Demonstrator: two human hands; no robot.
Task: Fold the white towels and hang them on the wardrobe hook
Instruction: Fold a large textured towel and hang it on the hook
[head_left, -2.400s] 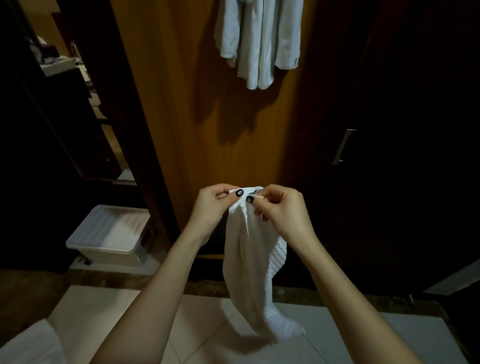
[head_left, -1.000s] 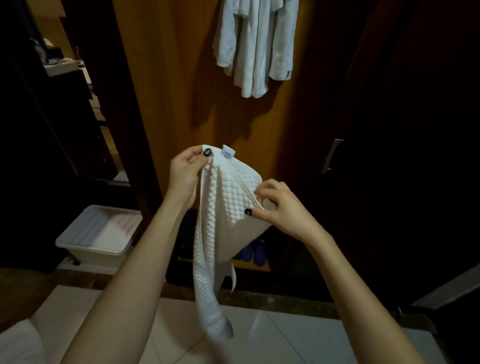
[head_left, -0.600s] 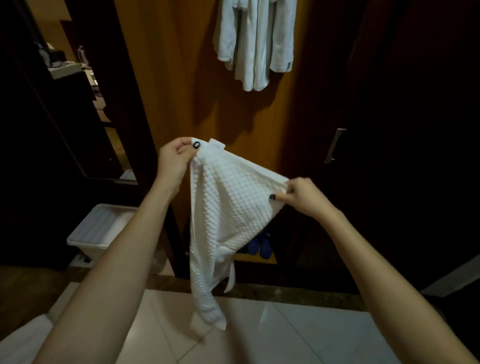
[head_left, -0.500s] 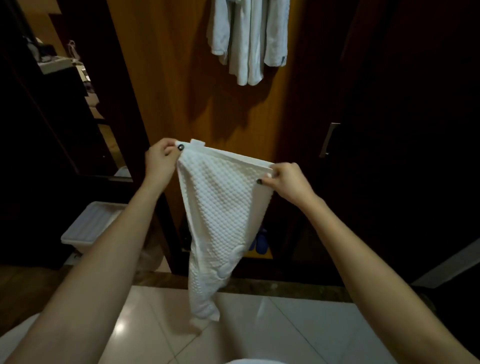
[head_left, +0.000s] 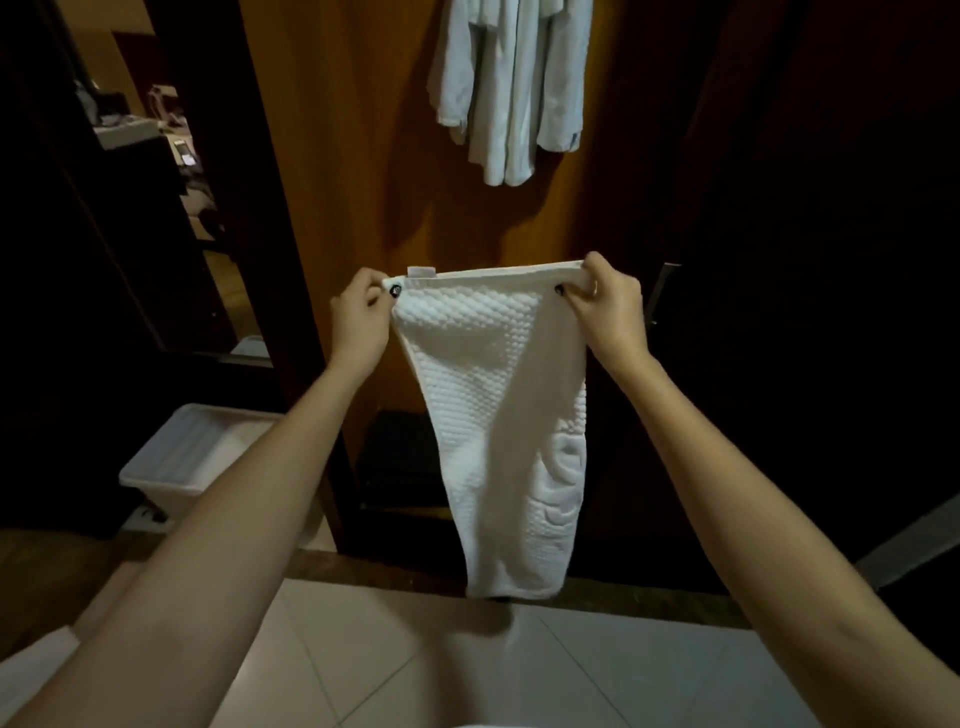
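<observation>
Each hand, the left hand (head_left: 358, 306) and right hand (head_left: 605, 296), pinches a top corner of the towel (head_left: 498, 405). Held taut, it hangs flat, probably to line up a fold.

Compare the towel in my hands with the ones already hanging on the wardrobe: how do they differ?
The held towel is stretched by its top edge between the left hand and right hand; the hanging towels droop bunched in narrow folds. The held towel shows a raised waffle texture; the hanging towels look smoother and greyer. Both are pale cloth.
</observation>
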